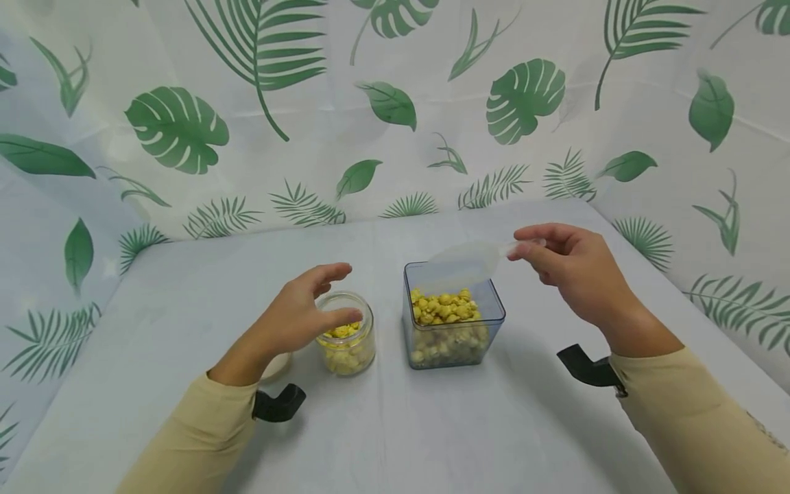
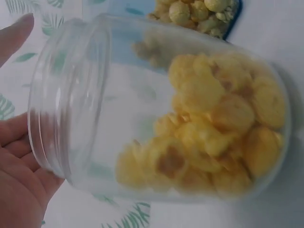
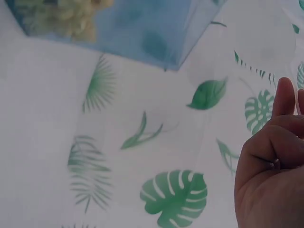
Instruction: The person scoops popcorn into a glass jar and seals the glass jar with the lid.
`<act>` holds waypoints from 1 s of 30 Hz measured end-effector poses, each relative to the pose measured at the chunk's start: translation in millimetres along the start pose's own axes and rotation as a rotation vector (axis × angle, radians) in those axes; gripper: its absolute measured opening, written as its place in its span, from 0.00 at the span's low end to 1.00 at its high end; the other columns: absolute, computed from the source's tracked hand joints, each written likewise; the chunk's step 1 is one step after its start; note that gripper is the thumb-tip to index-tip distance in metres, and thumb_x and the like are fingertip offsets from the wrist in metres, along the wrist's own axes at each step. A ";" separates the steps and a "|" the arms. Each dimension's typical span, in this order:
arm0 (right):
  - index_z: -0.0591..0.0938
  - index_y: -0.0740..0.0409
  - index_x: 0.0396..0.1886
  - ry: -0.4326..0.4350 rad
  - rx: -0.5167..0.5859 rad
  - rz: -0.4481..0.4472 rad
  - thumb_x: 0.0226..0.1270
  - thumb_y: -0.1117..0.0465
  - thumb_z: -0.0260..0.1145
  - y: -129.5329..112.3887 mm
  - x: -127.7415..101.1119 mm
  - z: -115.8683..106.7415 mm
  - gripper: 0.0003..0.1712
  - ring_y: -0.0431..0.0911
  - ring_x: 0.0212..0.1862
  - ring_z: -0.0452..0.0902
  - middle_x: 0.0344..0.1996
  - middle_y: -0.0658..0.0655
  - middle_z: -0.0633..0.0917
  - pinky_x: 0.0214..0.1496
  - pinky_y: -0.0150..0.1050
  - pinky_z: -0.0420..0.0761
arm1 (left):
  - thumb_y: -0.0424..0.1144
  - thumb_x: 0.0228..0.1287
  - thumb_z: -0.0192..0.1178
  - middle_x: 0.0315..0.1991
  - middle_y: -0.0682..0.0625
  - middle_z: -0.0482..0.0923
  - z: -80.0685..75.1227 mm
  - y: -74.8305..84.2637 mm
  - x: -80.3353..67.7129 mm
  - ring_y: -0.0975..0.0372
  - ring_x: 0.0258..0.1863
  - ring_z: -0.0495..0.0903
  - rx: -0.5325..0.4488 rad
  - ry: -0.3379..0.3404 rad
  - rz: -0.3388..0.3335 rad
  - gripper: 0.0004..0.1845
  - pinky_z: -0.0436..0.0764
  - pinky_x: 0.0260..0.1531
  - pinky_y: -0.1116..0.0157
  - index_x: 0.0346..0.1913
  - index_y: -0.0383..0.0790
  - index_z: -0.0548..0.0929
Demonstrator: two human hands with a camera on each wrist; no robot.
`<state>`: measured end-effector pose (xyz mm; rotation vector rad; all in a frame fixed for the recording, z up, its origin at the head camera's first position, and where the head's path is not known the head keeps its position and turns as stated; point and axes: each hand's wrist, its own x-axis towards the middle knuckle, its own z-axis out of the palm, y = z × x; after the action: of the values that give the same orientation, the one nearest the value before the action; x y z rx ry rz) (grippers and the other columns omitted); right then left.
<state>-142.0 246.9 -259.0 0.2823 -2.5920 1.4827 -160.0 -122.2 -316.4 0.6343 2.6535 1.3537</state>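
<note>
Clear plastic scoop: your right hand (image 1: pixel 570 271) pinches the handle of the scoop (image 1: pixel 472 259) between thumb and curled fingers, holding it in the air just above the back rim of the square tub (image 1: pixel 453 315).
Scoop load: it looks empty to me; I see no yellow pieces in the bowl, though the plastic is see-through and faint, so I can't be sure.
Scoop direction: its long axis runs roughly left to right across your view, handle at your right hand, bowl pointing left and tipped slightly down over the tub.
Left hand: your left hand (image 1: pixel 302 312) is open, fingers relaxed and spread around the rim of the small round jar (image 1: pixel 347 343); thumb and palm sit close against the glass, but I can't tell whether they grip it.
Jar: it stands upright on the tabletop (image 1: pixel 432 425), mouth up, just left of the tub and apart from it. The left wrist view shows its wide open mouth (image 2: pixel 66 95) beside your palm.
Done so far: the jar holds popcorn (image 2: pixel 223 128) filling well over half of it, so I judge some has been moved across.
Left to do: the tub is about half full of popcorn (image 1: pixel 446 307), and the jar has room near the top.
Backdrop: a white cloth with green leaves hangs behind and at both sides.
</note>
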 end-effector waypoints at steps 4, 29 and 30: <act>0.81 0.59 0.55 0.021 -0.038 0.026 0.77 0.55 0.60 4.2 -0.9 -10.7 0.16 0.43 0.46 0.74 0.37 0.38 0.87 0.39 0.28 0.78 | 0.48 0.61 0.72 0.71 0.46 0.68 2.7 12.3 8.1 0.51 0.69 0.68 -0.002 -0.020 0.013 0.41 0.67 0.68 0.54 0.73 0.40 0.67; 0.85 0.64 0.50 0.032 -0.407 -0.121 0.71 0.58 0.66 -18.4 4.8 1.2 0.15 0.49 0.31 0.75 0.29 0.55 0.85 0.27 0.36 0.74 | 0.55 0.68 0.64 0.77 0.46 0.56 40.3 45.9 45.9 0.55 0.75 0.56 0.195 -0.245 0.080 0.44 0.59 0.72 0.54 0.78 0.38 0.58; 0.85 0.65 0.50 0.025 -0.411 -0.121 0.71 0.59 0.65 -19.9 5.4 2.0 0.15 0.49 0.31 0.75 0.29 0.54 0.85 0.27 0.36 0.74 | 0.55 0.68 0.64 0.77 0.46 0.56 40.4 46.0 45.8 0.55 0.75 0.56 0.195 -0.244 0.080 0.44 0.59 0.72 0.54 0.78 0.38 0.59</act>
<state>-142.6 234.8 -242.2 0.3575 -2.7221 0.8801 -176.1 -49.4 -299.6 0.8752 2.6018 0.9672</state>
